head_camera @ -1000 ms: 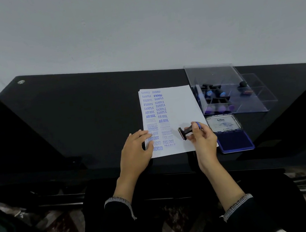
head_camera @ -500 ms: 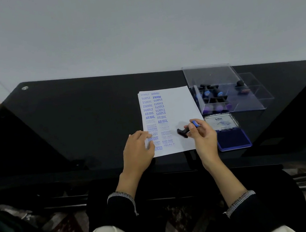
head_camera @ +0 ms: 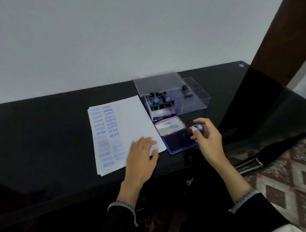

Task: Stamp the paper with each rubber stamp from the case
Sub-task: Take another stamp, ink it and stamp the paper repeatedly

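Since a second ago the right hand (head_camera: 207, 140) has carried the rubber stamp (head_camera: 197, 128) off the paper (head_camera: 129, 118) and over to the ink pad (head_camera: 178, 141), right of centre in the frame; the view has also swung left, so the paper now sits centre-left. Fingers and thumb pinch the stamp's handle, its blue cap turned up toward the camera, while the stamp face appears to be at or just above the pad's right edge — contact itself is too blurred to confirm. The left hand (head_camera: 141, 159) lies flat with straight fingers on the paper's lower right corner, holding the sheet down.

The step in hand looks like re-inking. To do it well, set the face square on the pad and press evenly rather than rocking, so the whole legend takes ink. Then lift straight up and carry it to a blank spot — the right half of the sheet is unprinted, while two columns of blue impressions fill the left. The open clear case (head_camera: 194, 99), just behind the pad, holds more stamps.
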Tool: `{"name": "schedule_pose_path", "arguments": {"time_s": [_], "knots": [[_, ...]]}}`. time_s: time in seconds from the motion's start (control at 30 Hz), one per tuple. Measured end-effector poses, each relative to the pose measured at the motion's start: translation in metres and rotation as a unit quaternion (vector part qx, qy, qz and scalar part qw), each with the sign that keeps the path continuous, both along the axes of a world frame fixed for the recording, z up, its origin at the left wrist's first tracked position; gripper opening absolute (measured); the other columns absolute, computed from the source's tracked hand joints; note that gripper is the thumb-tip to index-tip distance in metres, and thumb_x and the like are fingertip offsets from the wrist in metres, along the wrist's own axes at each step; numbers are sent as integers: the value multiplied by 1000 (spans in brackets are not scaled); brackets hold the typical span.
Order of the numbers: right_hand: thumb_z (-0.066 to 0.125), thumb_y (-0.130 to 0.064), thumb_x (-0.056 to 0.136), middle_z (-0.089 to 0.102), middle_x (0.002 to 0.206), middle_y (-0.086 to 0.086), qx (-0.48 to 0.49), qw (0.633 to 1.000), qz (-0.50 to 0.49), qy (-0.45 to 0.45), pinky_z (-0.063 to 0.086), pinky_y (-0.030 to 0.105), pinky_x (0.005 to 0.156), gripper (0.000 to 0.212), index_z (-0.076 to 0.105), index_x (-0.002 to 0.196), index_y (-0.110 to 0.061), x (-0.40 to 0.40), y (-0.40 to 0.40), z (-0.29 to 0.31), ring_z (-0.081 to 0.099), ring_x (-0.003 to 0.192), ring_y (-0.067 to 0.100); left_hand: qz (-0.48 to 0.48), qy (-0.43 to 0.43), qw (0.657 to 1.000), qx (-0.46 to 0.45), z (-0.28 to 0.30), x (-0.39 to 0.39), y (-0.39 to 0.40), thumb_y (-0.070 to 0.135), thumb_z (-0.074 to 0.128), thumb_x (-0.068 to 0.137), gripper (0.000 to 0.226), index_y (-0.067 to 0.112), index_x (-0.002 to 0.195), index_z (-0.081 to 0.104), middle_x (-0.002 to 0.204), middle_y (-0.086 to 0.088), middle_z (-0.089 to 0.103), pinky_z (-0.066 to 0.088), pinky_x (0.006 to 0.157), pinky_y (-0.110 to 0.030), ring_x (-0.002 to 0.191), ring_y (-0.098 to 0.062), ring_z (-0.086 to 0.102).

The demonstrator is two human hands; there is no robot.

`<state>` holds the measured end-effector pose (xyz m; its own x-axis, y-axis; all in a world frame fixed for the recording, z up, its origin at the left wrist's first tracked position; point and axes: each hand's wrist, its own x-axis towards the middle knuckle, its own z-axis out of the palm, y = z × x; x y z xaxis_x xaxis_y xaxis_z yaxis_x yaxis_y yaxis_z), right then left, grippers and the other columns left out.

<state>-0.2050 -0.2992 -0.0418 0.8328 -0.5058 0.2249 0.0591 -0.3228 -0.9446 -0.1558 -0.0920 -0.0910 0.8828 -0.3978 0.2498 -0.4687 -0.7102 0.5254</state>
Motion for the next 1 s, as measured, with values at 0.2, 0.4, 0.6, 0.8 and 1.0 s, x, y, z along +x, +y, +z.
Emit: {"name": "schedule_pose_path", "arguments": {"time_s": [0.2, 0.4, 0.6, 0.8, 1.0], "knots": [[56, -10, 92, 61, 81, -6, -111, 992, 52, 12, 48, 21, 68, 16, 56, 93, -26, -1, 5, -5, 62, 71, 13, -3, -13, 1000, 0, -2, -3, 1, 33, 46, 100, 33, 25, 130, 56, 143, 9, 47, 5, 118, -25, 140, -10, 30], [52, 1, 92, 56, 86, -7, -181, 981, 69, -2, 38, 6, 68, 15, 56, 100, -11, -7, 13, -19, 54, 79, 2, 2, -6, 1000, -5, -4, -2, 1, 35, 45, 100, 34, 27, 131, 55, 145, 11, 45, 2, 117, -21, 141, -7, 27], [53, 10, 87, 55, 90, 0, -240, 969, 49, -30, 39, 6, 71, 20, 55, 100, -5, -11, 17, -31, 52, 79, 4, -15, 1, 1000, 23, -2, -4, 1, 49, 41, 98, 41, 36, 136, 48, 148, 9, 40, 4, 119, -28, 143, -11, 22], [53, 16, 83, 56, 95, 2, -238, 970, 19, -37, 45, 6, 78, 25, 56, 102, -1, -14, 21, -44, 56, 89, 4, -29, -18, 996, 86, 0, -5, -1, 65, 36, 93, 49, 50, 140, 37, 150, 7, 32, 2, 119, -35, 145, -16, 16], [49, 20, 82, 53, 90, 5, -247, 968, 35, -18, 40, 0, 78, 25, 55, 97, 1, -5, 19, -33, 49, 79, 1, -27, -27, 995, 90, -2, -4, -1, 63, 37, 93, 48, 51, 140, 37, 149, 6, 33, 1, 118, -34, 144, -17, 17]]}}
